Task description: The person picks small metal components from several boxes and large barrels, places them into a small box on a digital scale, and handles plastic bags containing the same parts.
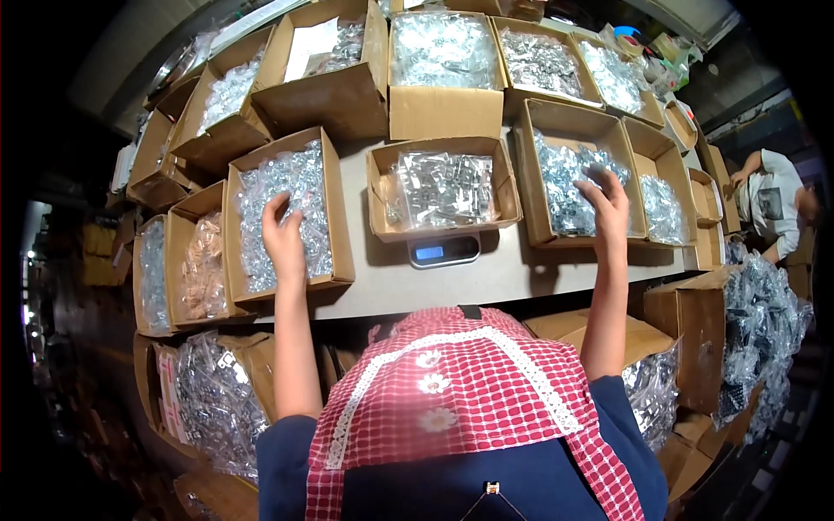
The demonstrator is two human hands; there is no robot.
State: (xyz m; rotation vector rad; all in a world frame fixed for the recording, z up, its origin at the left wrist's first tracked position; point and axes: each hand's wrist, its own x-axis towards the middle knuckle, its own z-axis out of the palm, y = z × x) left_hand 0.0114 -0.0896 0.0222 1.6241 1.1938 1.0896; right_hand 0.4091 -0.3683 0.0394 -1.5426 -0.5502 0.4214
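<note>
My left hand point(284, 239) is over a cardboard box of small loose silvery metal parts point(282, 169), its fingers bent and the thumb apart. Over another box of similar metal parts point(565, 208) is my right hand point(610, 204), fingers curved and spread from the thumb. No part shows plainly in either hand. Between them, a cardboard box point(443, 233) rests on a digital scale point(445, 252) with a lit blue display. Clear plastic bags of flat metal pieces point(445, 187) lie inside that box.
Open boxes of bagged metal parts point(443, 48) line the back of the table point(373, 291). A box of copper-coloured parts point(204, 265) stands at left. Below the table edge are more filled boxes point(217, 391) and bagged parts point(760, 321). Another person point(773, 204) works at far right.
</note>
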